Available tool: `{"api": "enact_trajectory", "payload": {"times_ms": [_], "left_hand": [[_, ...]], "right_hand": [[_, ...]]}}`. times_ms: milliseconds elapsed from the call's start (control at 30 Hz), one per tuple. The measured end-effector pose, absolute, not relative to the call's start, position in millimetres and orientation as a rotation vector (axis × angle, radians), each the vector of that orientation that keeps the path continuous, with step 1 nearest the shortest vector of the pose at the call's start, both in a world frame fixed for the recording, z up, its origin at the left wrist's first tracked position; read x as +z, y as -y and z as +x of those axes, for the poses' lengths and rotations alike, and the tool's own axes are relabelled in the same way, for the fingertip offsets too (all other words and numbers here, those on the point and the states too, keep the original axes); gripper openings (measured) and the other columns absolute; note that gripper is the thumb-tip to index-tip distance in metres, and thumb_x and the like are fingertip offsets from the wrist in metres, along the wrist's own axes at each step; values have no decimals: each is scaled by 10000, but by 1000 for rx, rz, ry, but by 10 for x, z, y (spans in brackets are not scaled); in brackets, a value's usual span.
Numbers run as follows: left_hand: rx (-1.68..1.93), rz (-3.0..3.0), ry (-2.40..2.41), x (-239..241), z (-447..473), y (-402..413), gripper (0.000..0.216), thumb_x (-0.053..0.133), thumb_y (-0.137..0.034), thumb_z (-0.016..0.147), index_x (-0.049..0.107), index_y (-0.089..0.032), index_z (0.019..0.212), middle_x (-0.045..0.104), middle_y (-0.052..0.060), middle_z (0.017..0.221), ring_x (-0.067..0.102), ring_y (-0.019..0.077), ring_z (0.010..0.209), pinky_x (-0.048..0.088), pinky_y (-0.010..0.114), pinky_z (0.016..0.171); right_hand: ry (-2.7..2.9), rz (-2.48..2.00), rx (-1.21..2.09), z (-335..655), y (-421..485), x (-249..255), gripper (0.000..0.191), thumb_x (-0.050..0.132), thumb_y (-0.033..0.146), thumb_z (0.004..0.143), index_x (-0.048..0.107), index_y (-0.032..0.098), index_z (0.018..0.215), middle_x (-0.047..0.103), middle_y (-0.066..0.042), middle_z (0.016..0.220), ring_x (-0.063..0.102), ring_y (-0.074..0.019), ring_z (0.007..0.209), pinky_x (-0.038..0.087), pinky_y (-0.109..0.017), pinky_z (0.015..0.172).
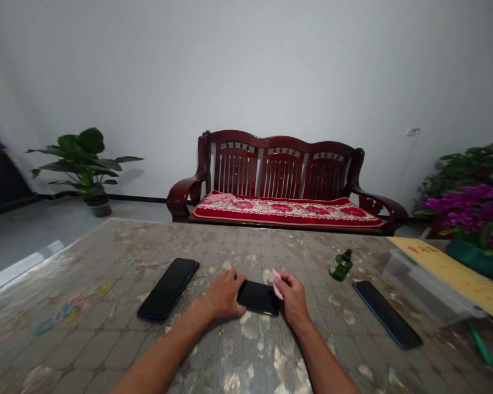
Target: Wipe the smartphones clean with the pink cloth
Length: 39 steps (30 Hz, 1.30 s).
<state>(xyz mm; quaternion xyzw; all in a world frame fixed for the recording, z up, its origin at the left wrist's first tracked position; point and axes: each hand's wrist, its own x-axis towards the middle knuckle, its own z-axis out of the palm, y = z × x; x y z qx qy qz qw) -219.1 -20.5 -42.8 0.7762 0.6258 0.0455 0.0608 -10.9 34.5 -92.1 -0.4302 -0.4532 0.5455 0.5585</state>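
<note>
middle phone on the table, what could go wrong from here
The middle phone might slide on the table cover if the left hand, at one end of it, loosens while the right hand presses with the pink cloth. The green bottle stands upright near the right-hand phone; a stray swing of the right arm could perhaps tip it onto that phone.

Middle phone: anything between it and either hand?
Left hand: nothing visible; it holds the middle phone by its left end. Right hand: only the pink cloth it pinches, at the phone's right end.
</note>
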Motion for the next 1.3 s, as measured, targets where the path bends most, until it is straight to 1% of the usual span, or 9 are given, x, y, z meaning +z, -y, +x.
{"api": "enact_trajectory", "payload": {"times_ms": [100, 200, 333, 467, 567, 800, 1067, 1200, 1300], "left_hand": [[241, 2267, -1991, -508, -2060, 384, 590, 759, -445, 685, 615, -192, 1198, 610, 138, 1141, 579, 336, 1081, 479, 437, 930], [350, 2255, -1949, -555, -2044, 504, 612, 782, -426, 708, 596, -203, 1246, 611, 133, 1197, 573, 331, 1111, 469, 445, 958], [539, 2295, -1826, -624, -2185, 572, 614, 793, -351, 746, 585, -210, 1306, 589, 131, 1331, 560, 312, 1206, 444, 447, 1044], [675, 2406, -1727, -777, -2302, 565, 395, 727, -297, 835, 669, -223, 1219, 634, 102, 1332, 551, 302, 1266, 414, 484, 1105], [744, 2455, -1638, -904, -2321, 541, 306, 680, -266, 878, 698, -220, 1180, 669, 85, 1298, 588, 275, 1239, 454, 461, 1087], [771, 2509, -1605, -958, -2319, 505, 291, 712, -258, 860, 716, -219, 1149, 698, 92, 1252, 650, 270, 1158, 520, 437, 1025], [704, 2487, -1612, -919, -2313, 517, 424, 809, -263, 758, 713, -175, 1162, 686, 125, 1268, 637, 305, 1174, 499, 469, 1046], [725, 2493, -1599, -938, -2318, 527, 470, 806, -274, 744, 699, -175, 1190, 678, 126, 1282, 625, 314, 1186, 488, 487, 1053], [752, 2500, -1596, -938, -2307, 534, 444, 785, -276, 757, 702, -174, 1181, 684, 127, 1269, 630, 314, 1175, 489, 489, 1049]], "right_hand": [[1072, -1033, 1283, -94, -363, -929, 360, 785, 458, 604, 670, 155, 762, 606, 22, 637, 494, -126, 567, 390, -240, 561], [1144, -1123, 1230, -29, -400, -923, 352, 752, 478, 611, 668, 161, 738, 591, 20, 615, 486, -136, 558, 382, -251, 556], [1469, -1297, 908, 95, -414, -849, 296, 691, 471, 682, 664, 179, 643, 613, -15, 631, 539, -183, 629, 398, -275, 605], [1819, -1385, 537, 129, -326, -743, 242, 597, 356, 819, 655, 194, 649, 639, -42, 729, 575, -191, 702, 401, -275, 669], [2014, -1459, 402, 91, -239, -687, 209, 540, 228, 872, 659, 183, 705, 639, -55, 792, 590, -184, 761, 396, -258, 705], [2190, -1592, 333, -69, -116, -597, 182, 518, 96, 883, 683, 159, 840, 641, -73, 911, 605, -179, 857, 392, -235, 753], [2300, -1544, 323, -148, -58, -554, 196, 519, 86, 892, 690, 169, 844, 647, -77, 960, 617, -177, 859, 391, -240, 739], [2253, -1693, 243, -105, -139, -526, 202, 513, 81, 893, 698, 158, 870, 645, -91, 980, 620, -178, 826, 384, -249, 709], [2259, -1665, 240, -184, -148, -554, 204, 516, 68, 886, 698, 161, 892, 646, -86, 992, 622, -171, 825, 387, -241, 720]]}}
